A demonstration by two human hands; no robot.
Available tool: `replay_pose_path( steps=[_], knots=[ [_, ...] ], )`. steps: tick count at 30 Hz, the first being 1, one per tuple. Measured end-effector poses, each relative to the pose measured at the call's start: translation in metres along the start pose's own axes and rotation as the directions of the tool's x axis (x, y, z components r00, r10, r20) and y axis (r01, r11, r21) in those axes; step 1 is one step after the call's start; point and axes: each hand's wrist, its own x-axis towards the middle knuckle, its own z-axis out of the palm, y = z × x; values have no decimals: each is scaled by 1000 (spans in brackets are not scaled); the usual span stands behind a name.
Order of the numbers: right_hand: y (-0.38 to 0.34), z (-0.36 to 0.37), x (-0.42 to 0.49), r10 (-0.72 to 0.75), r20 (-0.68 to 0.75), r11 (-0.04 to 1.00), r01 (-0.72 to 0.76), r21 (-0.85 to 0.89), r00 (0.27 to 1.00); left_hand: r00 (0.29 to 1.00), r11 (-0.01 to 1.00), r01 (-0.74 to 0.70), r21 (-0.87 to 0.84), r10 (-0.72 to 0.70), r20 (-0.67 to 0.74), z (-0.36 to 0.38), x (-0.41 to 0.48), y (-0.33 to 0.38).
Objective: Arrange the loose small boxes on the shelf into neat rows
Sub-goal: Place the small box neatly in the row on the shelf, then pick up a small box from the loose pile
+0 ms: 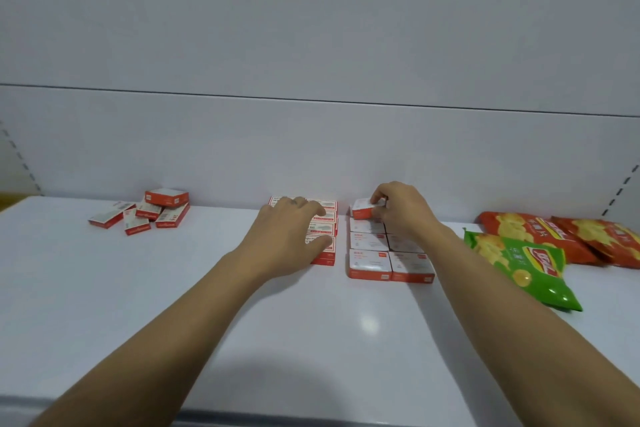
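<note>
Pinched at the back of the shelf (311, 340), close to the back wall (311, 149): one small box (362, 211), red-sided with a white top, tilted a little. Gripped from above by the right hand (403, 211), thumb and curled fingers closed round its far end. Just in front of it, nearer the camera, a block of boxes (369, 262), two wide and packed edge to edge, partly hidden under the right wrist. Left of that, across a narrow gap, a column of boxes (327, 227) running front to back. Spread over this column, the left hand (287, 236), fingers nearly straight and fanned out, pressing on the tops, thumb against the nearest box, nothing grasped. Well off to the left, a loose pile (149, 215) of the same boxes, some flat, some leaning, one perched on top. On the right, a green chip bag (519, 265) beside two red chip bags (535, 232), all lying flat.
</note>
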Motion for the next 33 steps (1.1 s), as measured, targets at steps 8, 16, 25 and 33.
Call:
replay_pose_path(
  steps=[8,16,25,33],
  knots=[
    [3,16,9,-37,-51,991,30,-130,998,1000,1000,9,-9,-9,4,7,4,-7],
    [-4,12,12,8,32,978,-1,-208,999,999,999,38,34,-38,22,12,4,-10],
    [-56,-16,0,-130,54,948,140,-286,990,996,995,87,54,-85,-32,-6,-1,-41],
    [-155,-6,-5,-320,91,932,330,-148,943,977,979,202,16,-200,-76,-30,-19,-107]
  ],
)
